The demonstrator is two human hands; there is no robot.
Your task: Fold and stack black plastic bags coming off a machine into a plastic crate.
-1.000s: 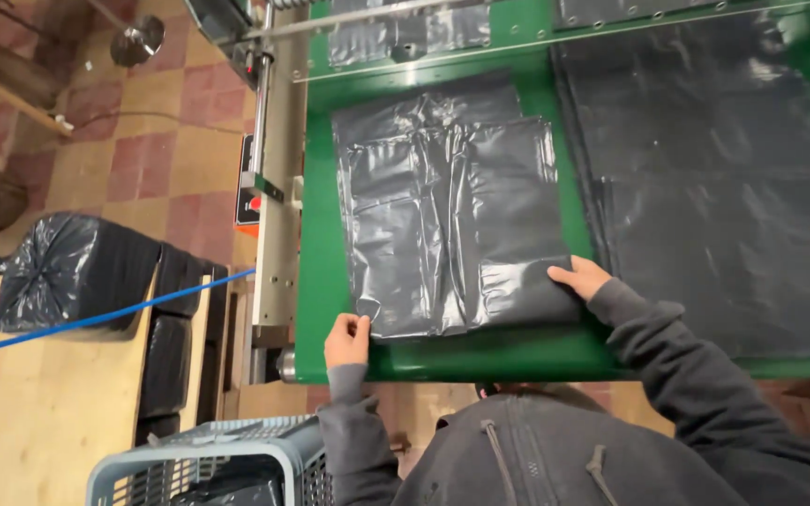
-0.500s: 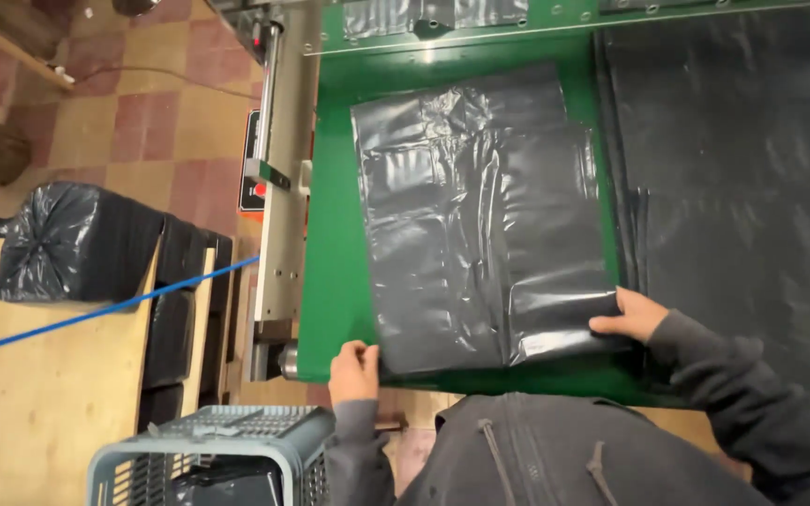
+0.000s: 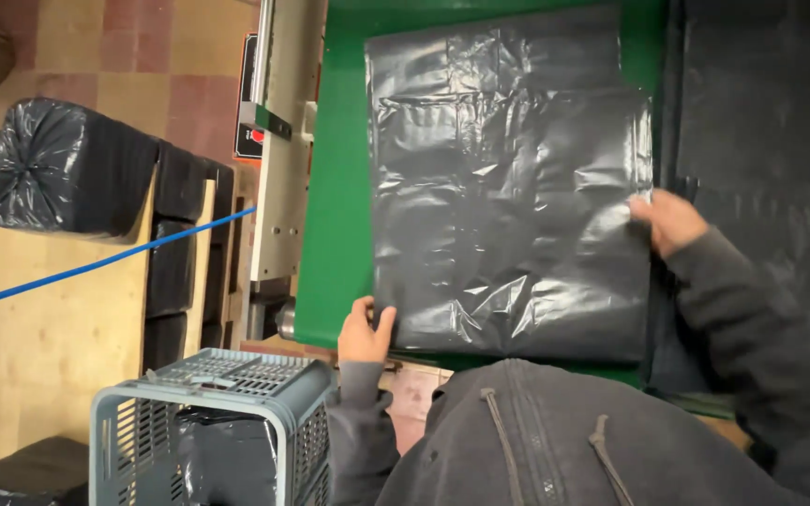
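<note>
A stack of flat black bags [image 3: 508, 187] lay on the green tabletop [image 3: 335, 187], crinkled and glossy, with its near edge close to the person's chest. The left hand [image 3: 364, 330] gripped the stack's near left corner, thumb on top and fingers curled under the edge, so it was closed on the plastic. The right hand [image 3: 669, 221] met the stack's right edge about halfway up; its fingers were bent at the edge, but whether they pinched the plastic or only pressed against it could not be told. Both arms wore dark grey sleeves, and a hooded top with drawstrings filled the bottom of the view.

To the right of the stack, more black sheet [image 3: 761, 131] covered the tabletop. Left of the tabletop ran a pale metal machine frame [image 3: 283, 159]. Beyond it a filled black sack [image 3: 63, 169] sat on a wooden board [image 3: 39, 347], with a blue cord [image 3: 96, 267] crossing it. A grey crate [image 3: 213, 426] stood near the left elbow, dark plastic inside.
</note>
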